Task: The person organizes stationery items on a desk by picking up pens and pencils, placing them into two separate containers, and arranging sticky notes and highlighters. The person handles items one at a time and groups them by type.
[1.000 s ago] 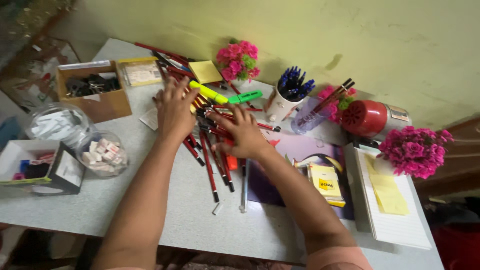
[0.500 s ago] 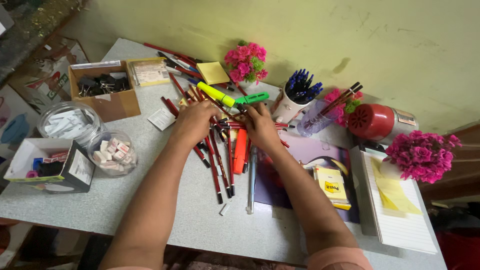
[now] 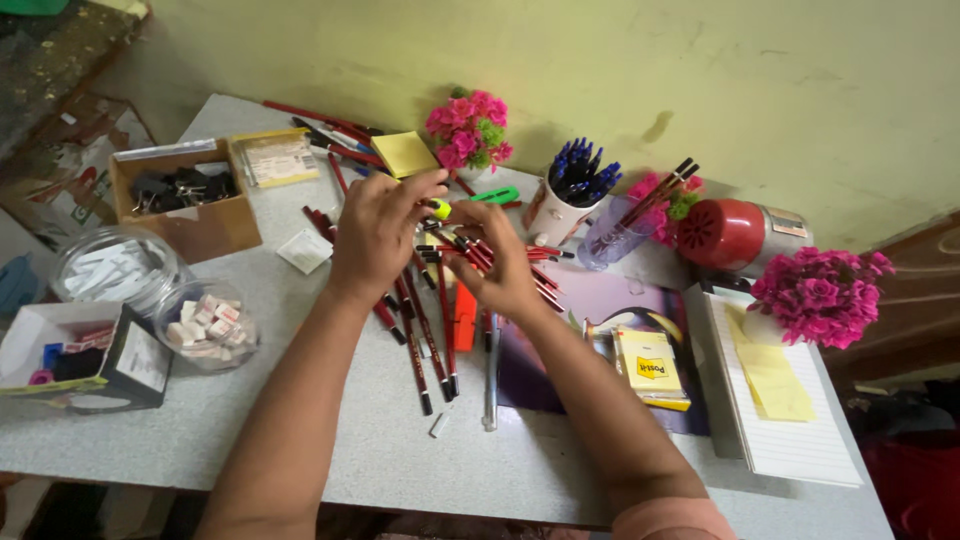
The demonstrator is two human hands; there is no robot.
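Both of my hands are over a heap of red pencils point(image 3: 425, 335) on a grey table point(image 3: 300, 440). My left hand point(image 3: 380, 235) curls over the heap with its fingers pinching pencils and touching a yellow highlighter point(image 3: 438, 208). My right hand point(image 3: 500, 262) grips a bundle of red pencils point(image 3: 462, 248) beside it. A green highlighter point(image 3: 497, 195) lies just behind the hands. An orange marker point(image 3: 465, 315) and a grey pen point(image 3: 491, 375) lie among the loose pencils below the hands.
A white cup of blue pens point(image 3: 565, 200), a clear cup of pencils point(image 3: 620, 235) and a red cylinder point(image 3: 735, 232) stand at the back. Pink flowers point(image 3: 468, 128), a yellow sticky pad point(image 3: 403, 152), a clip box point(image 3: 185, 200), two jars point(image 3: 210, 322) and a notepad point(image 3: 780, 390) surround the heap.
Both hands have drawn closer together and lifted off the spread pencils, gathering a bundle between them. The camera view has shifted slightly.
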